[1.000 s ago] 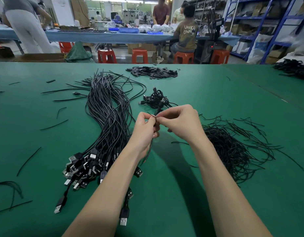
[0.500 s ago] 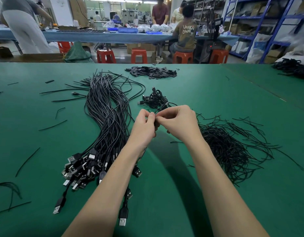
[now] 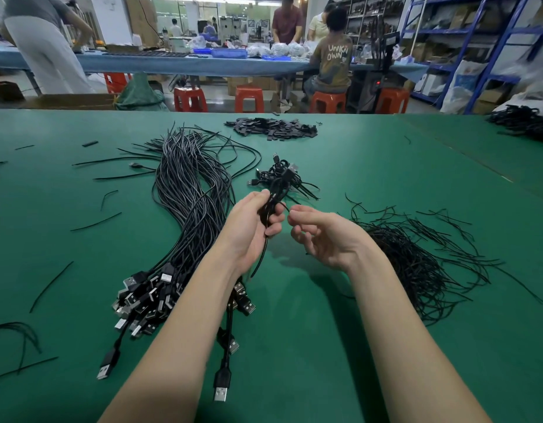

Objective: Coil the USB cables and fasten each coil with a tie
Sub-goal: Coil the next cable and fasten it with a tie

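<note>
Your left hand grips a coiled USB cable above the green table, fingers and thumb curled round the bundle. Your right hand hangs just beside it with loosely curled fingers; whether it pinches a tie end I cannot tell. If the twist on the coil is not snug, the loops may spring apart once your left grip slackens. One strand trails down from your palm toward the bundle of loose cables, where it could snag on a plug as you set the coil by the finished coils. Reaching for the pile of ties, you may drag out several tangled together.
</note>
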{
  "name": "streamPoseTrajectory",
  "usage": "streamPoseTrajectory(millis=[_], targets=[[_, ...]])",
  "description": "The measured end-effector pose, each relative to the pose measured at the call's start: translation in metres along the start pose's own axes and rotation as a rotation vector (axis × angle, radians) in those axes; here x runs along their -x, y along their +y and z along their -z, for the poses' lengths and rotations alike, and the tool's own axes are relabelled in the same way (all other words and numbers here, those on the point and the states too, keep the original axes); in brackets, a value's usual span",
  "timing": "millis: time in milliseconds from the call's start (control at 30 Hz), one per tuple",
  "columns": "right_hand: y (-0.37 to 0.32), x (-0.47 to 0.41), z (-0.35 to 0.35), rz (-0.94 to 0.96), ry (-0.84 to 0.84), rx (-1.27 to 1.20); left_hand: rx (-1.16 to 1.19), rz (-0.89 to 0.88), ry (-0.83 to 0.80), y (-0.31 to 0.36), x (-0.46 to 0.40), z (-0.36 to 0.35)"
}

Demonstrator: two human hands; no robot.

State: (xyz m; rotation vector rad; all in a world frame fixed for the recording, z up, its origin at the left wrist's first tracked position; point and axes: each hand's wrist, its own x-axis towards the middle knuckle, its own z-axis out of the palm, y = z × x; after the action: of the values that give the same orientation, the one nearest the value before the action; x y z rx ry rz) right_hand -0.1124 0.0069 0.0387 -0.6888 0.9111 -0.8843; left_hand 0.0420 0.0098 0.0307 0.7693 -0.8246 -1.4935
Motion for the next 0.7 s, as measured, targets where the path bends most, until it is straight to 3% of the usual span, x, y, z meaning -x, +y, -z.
streamPoseTrajectory(millis=[133, 233, 367, 500, 600, 700], targets=[[0.002, -0.002, 0.016, -0.028, -0.071, -0.071, -0.131, 0.152, -0.208, 0.008, 0.010, 0.007], [-0.005, 0.000, 0.026, 0.098, -0.067, 0.146, -0.269, 0.252, -0.349, 0.013, 0.016, 0.009], [-0.017, 0.012, 0.043, 0.256, -0.184, 0.456, -0.502, 0.334, -0.467, 0.017, 0.019, 0.006], [-0.028, 0.019, 0.037, 0.333, -0.040, 0.938, -0.758, 0.353, -0.378, 0.008, 0.016, 0.003], [-0.029, 0.016, 0.021, 0.436, 0.105, 1.237, -0.791, 0.346, -0.253, -0.001, 0.013, 0.001], [-0.023, 0.013, 0.007, 0.557, 0.196, 1.272, -0.693, 0.320, -0.117, -0.005, 0.009, 0.003]])
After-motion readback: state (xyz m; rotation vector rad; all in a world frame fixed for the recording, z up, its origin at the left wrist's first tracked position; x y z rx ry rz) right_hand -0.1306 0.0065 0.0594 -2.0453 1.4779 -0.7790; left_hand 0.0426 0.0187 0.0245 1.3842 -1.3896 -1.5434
